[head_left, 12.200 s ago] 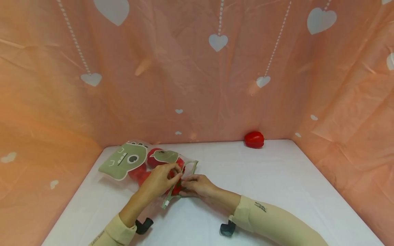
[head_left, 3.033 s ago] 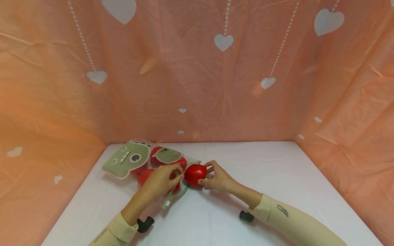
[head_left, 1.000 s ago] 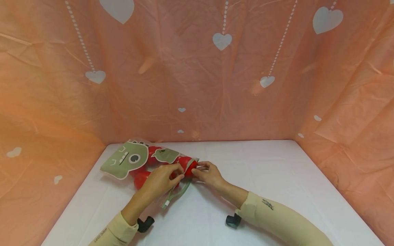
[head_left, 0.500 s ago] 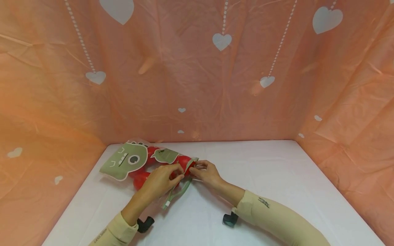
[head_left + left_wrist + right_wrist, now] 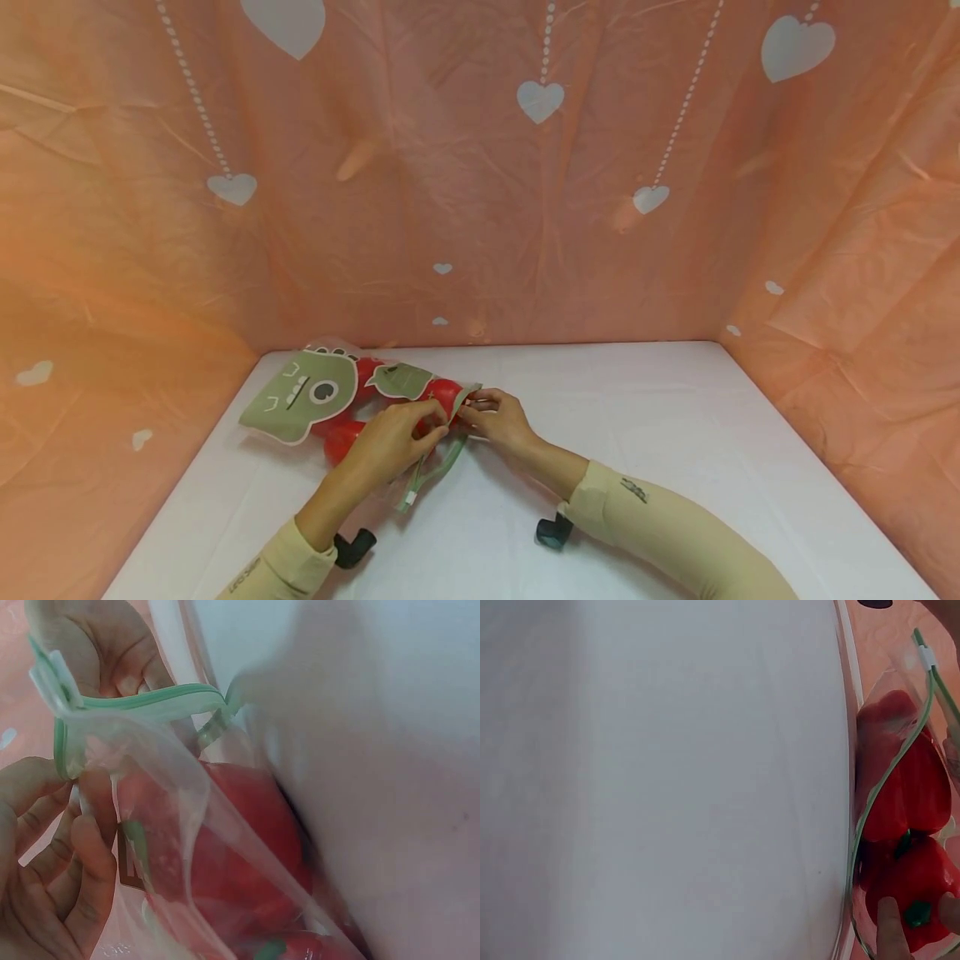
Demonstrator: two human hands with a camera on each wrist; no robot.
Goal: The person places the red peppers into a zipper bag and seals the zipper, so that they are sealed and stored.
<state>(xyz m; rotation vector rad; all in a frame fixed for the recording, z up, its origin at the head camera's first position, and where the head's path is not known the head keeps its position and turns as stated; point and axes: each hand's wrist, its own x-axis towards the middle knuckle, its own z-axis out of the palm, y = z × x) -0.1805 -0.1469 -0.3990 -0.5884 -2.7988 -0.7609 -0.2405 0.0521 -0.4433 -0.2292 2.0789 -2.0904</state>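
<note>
A clear zip bag [image 5: 300, 396] with a green monster print lies at the table's left, holding several red bell peppers [image 5: 922, 780]. My left hand [image 5: 397, 433] pinches the bag's rim beside its mouth; the left wrist view shows thumb and finger together on the film [image 5: 73, 780]. At the mouth, my right hand [image 5: 501, 421] has its fingertips on a red bell pepper [image 5: 904, 877], one on each side of the green stem [image 5: 917, 913]. That pepper is inside the green zip strip [image 5: 881, 787]. A white slider [image 5: 928, 658] sits at the strip's near end.
The white tabletop [image 5: 637, 458] reaches right and forward of the bag. Pink-orange curtains [image 5: 480, 208] with white hearts enclose its back and sides. Black wrist devices [image 5: 555, 531] hang under both forearms.
The right hand has brought a bell pepper to the bag and moved left, pushing it inside the mouth. No pepper is at the back right now. The left hand stays on the rim.
</note>
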